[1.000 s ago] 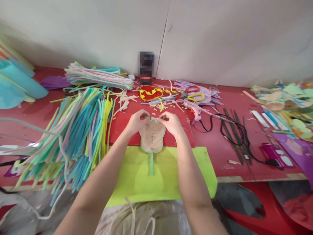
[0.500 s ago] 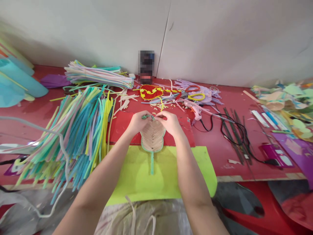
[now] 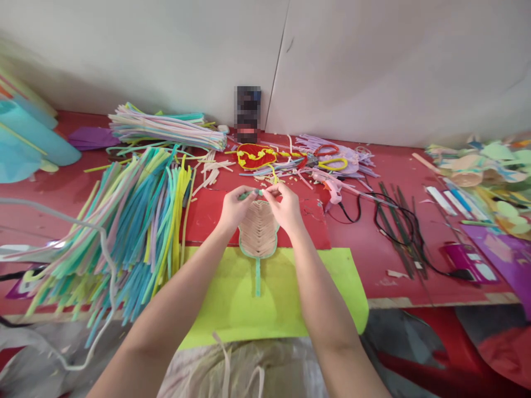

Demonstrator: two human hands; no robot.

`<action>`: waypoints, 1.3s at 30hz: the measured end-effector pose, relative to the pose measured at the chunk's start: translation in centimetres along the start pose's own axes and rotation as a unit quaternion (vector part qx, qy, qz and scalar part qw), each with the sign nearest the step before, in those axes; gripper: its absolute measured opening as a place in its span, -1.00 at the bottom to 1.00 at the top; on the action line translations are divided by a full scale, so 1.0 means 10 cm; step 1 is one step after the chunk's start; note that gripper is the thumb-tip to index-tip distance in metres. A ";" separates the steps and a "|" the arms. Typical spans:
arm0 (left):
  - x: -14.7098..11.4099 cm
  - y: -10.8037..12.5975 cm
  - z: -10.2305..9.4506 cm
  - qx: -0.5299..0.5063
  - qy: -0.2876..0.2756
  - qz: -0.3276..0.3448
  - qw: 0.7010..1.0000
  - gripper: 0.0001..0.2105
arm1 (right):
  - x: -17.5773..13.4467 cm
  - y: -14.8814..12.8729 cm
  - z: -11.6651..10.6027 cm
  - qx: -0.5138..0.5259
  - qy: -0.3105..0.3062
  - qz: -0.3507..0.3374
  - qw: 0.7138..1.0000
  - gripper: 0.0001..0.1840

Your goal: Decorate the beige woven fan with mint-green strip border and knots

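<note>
Pinches a green pipe cleaner (image 3: 246, 195) with the fingers (image 3: 277, 191) of left hand (image 3: 234, 208) and right hand (image 3: 287, 208), by the top of a green-edged tan fan (image 3: 258, 231).

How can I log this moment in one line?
left hand: holds green strip; right hand: at its end; fan: on red board, lime sheet

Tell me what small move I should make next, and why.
Probably press the green strip against the top edge of the beige leaf shape: your left hand and right hand meet at the strip, beside that edge, and green trim already outlines the lower end.
</note>
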State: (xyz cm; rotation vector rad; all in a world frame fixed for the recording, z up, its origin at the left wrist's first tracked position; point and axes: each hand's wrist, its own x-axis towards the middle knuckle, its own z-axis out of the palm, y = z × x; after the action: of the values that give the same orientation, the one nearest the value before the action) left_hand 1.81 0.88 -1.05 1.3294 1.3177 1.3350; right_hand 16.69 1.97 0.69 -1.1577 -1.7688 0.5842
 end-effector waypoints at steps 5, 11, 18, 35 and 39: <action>0.00 -0.03 0.02 -0.011 0.005 -0.009 1.000 -0.79 | -0.01 0.00 0.03 0.000 0.010 -0.004 1.000 -0.80; 0.07 -0.02 -0.04 0.004 -0.023 0.008 1.000 -0.77 | 0.00 -0.02 0.01 0.023 0.006 0.016 1.000 -0.78; 0.05 0.05 -0.02 -0.129 0.005 -0.035 0.991 -0.77 | -0.01 0.00 0.08 0.098 0.031 0.079 0.992 -0.72; 0.04 0.01 -0.02 -0.008 -0.058 0.047 0.997 -0.90 | 0.02 0.02 0.09 0.214 -0.023 0.141 0.966 -0.66; 0.03 0.05 -0.04 0.034 -0.050 0.106 0.992 -0.87 | 0.02 0.02 0.07 0.237 -0.005 0.160 0.958 -0.67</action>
State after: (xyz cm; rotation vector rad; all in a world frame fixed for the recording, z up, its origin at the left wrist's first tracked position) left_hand 1.44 1.02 -0.48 1.5991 1.1887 1.3561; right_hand 16.10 2.32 0.34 -1.0988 -1.3464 1.1382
